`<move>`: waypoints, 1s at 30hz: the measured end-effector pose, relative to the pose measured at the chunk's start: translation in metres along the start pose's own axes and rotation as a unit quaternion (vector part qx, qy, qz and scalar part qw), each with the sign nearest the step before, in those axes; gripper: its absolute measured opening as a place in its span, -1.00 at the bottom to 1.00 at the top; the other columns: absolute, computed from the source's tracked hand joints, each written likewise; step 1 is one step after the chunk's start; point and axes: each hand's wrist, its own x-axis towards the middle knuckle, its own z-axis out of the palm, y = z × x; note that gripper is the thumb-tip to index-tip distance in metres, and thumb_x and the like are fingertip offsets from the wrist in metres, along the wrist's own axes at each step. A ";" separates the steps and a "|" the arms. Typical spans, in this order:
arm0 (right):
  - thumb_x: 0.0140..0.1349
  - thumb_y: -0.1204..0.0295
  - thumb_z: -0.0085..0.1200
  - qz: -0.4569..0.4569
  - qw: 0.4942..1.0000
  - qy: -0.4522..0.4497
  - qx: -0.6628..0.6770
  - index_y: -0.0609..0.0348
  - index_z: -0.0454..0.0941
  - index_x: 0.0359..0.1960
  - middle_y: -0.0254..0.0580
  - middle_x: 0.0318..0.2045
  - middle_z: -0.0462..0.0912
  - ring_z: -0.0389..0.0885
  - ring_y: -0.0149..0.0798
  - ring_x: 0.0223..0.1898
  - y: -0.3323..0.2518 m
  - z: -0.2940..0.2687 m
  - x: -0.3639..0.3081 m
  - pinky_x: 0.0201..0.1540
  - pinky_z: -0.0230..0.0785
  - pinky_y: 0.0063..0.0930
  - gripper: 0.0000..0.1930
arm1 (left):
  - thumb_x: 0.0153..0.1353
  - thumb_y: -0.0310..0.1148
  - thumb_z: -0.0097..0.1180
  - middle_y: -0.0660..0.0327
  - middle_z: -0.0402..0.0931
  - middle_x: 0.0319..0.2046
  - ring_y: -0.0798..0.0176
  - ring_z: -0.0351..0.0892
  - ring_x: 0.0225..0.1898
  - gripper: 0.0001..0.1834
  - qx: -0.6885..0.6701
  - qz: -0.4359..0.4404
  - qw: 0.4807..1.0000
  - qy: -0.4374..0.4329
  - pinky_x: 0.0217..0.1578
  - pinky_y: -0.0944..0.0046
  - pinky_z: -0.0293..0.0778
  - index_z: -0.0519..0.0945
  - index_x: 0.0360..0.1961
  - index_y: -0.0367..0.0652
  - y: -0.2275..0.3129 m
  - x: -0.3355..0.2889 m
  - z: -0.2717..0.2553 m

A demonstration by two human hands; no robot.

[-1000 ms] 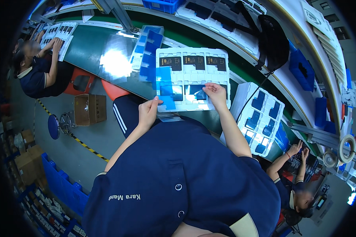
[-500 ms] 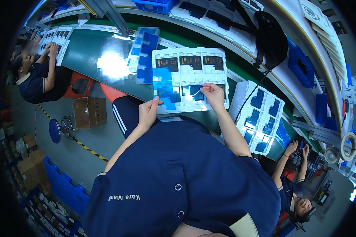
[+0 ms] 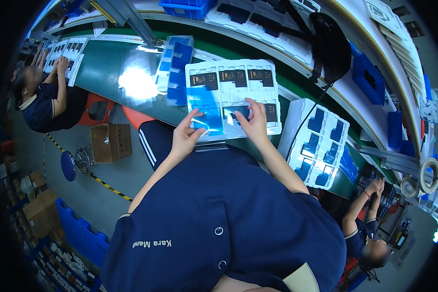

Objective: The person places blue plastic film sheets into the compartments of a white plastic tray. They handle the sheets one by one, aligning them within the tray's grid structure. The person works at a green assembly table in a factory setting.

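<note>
A white moulded tray stands before me, with black flat battery packs in its compartments. Blue translucent film covers part of its left column. Over the film's lower left side, my left hand spreads thumb and forefinger apart. The thumb tip is beside a shiny lower edge of the film; whether it touches is unclear. My right hand reaches over the lower middle compartment. Its thumb and fingers are apart at a dark battery pack, partly hidden by the hand and glare.
At right stands a stack of white trays with dark packs. Blue film sheets lie behind my left hand. A black bag-like object hangs at the shelf, its cable crossing the right stack. Co-workers sit on both sides.
My left hand has moved from the tray's edge onto the film and spread its fingers. The right hand has released its pinch on a small pale strip and spread over the battery pack.
</note>
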 end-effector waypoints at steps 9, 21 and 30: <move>0.16 0.62 0.09 0.091 0.925 -0.242 0.279 0.23 0.48 -0.02 -0.42 -0.34 0.48 0.40 -0.63 -0.33 -0.031 0.012 -0.006 -0.26 0.27 -0.75 -0.68 | 0.13 -0.62 0.12 0.17 0.49 -0.12 0.39 0.54 -0.17 -0.49 -0.025 -0.040 0.998 -0.031 -0.20 0.44 0.46 0.34 0.14 -0.25 0.008 0.000 0.005; 0.12 0.47 0.20 -0.026 0.956 -0.181 0.231 0.18 0.64 -0.31 -0.31 -0.29 0.54 0.44 -0.49 -0.33 -0.030 -0.006 -0.007 -0.27 0.30 -0.65 -0.88 | 0.10 -0.37 0.25 0.22 0.51 -0.69 0.50 0.39 -0.64 -0.81 0.178 0.008 0.983 -0.037 -0.60 0.42 0.25 0.66 -0.47 -0.31 0.024 0.001 0.008; 0.14 0.56 0.13 0.149 0.867 -0.069 0.470 0.26 0.59 -0.25 -0.20 -0.26 0.62 0.59 -0.35 -0.26 -0.001 -0.031 -0.004 -0.12 0.46 -0.48 -0.87 | 0.33 -0.14 -0.11 0.02 0.56 -0.63 0.29 0.49 -0.62 -0.51 0.180 0.035 0.983 0.001 -0.50 0.31 0.36 0.66 -0.44 -0.37 0.003 0.005 0.003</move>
